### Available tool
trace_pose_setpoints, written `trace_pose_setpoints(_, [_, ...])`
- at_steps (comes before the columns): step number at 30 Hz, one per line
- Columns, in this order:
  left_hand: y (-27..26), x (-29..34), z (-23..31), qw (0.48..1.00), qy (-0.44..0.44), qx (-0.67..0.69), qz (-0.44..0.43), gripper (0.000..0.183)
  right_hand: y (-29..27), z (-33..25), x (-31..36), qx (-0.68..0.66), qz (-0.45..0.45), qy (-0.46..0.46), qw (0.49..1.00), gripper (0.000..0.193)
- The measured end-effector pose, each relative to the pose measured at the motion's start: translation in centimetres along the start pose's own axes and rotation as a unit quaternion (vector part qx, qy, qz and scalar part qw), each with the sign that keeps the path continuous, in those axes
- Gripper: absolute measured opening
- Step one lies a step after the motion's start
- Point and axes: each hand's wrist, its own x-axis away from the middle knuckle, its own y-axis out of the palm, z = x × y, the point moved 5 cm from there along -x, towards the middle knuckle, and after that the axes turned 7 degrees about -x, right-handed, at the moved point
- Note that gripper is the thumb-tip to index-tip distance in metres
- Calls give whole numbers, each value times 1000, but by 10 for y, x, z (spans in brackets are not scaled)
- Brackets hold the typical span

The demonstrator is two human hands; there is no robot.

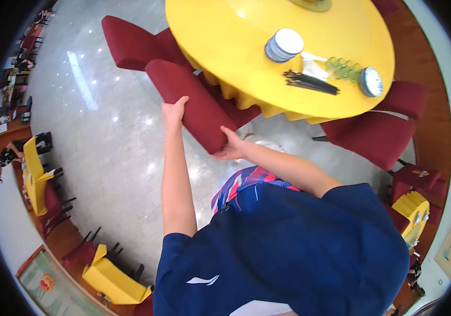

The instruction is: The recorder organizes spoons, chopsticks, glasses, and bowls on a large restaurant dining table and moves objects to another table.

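Observation:
Both my hands grip the upholstered back of a dark red chair (pixel 191 102). My left hand (pixel 174 111) holds its left side, thumb over the top. At the near right corner, my right hand (pixel 229 144) wraps around the edge, with some fingers hidden beneath. The seat of this chair faces a round table with a yellow cloth (pixel 220 37) and lies partly under the cloth's hanging edge. On the tabletop are stacked white plates (pixel 285 45), white spoons (pixel 314 66), a bundle of black chopsticks (pixel 311 82), greenish glasses (pixel 341 68) and a stack of bowls (pixel 371 82).
Another red chair (pixel 133 45) stands just beyond, to the left. To the right of the table is a further red chair (pixel 375 131). Shiny grey tile floor (pixel 109 137) stretches to the left. Smaller tables with yellow cloths (pixel 112 279) and several people appear near the rim.

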Motion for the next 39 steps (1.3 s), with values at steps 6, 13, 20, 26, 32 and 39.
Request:
trace_pose_setpoints(6, [-6,-31,21,995,-46,79,-37,55,3,-3,-6,-92,22,-45,994,93])
trace_pose_setpoints(13, [-1,-38,20,993,24,90,-70,49,21,-1,-3,-99,26,-128,986,76])
trace_pose_setpoints(20, [-15,-54,7,990,51,91,-92,53,19,17,-24,-138,39,-232,962,55])
trace_pose_setpoints(26, [-72,-44,-17,993,10,39,-108,70,38,65,-44,-80,82,-252,961,59])
trace_pose_setpoints(32, [-153,-78,-99,983,17,107,-149,74,71,146,-111,-50,130,-313,939,65])
trace_pose_setpoints(39, [-220,-59,-121,986,-12,84,-140,63,66,204,-158,-92,147,-278,945,64])
